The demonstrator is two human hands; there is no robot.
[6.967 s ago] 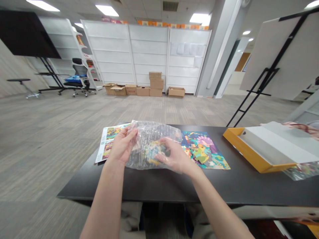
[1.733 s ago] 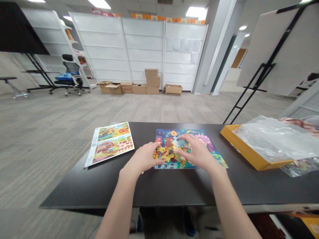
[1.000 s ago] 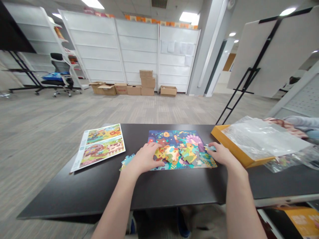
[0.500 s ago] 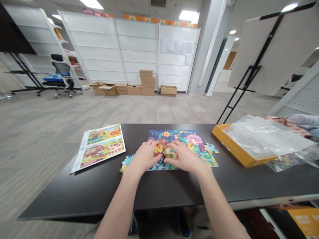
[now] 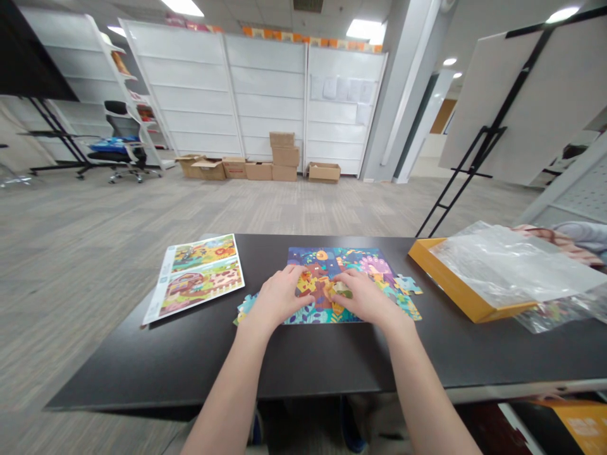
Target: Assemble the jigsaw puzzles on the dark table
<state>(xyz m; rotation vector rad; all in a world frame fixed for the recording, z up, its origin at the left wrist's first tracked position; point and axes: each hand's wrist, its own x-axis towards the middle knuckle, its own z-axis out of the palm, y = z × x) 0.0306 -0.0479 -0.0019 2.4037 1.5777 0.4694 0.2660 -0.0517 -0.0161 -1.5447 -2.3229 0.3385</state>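
Observation:
A colourful jigsaw puzzle [image 5: 325,256] with animals and plants lies on the dark table, its middle partly covered by my hands. My left hand [image 5: 281,296] rests over its left part, thumb and fingers apart, with nothing seen between them. Over the centre-right, my right hand [image 5: 367,297] has thumb and fingers closed around a small cream-and-green puzzle piece [image 5: 343,290]. Loose pieces [image 5: 245,305] lie by my left wrist. More light-blue pieces [image 5: 408,284] sit at the puzzle's right edge.
A picture sheet [image 5: 196,275] with two animal scenes lies on the table's left. To the right stands a yellow box tray [image 5: 467,284] with clear plastic wrapping [image 5: 516,259] on it. The black table [image 5: 327,360] has its far edge just beyond the puzzle.
My right hand has shifted slightly right with the puzzle piece, widening the gap between my hands and showing more of the puzzle's centre. The whole view has drifted a little.

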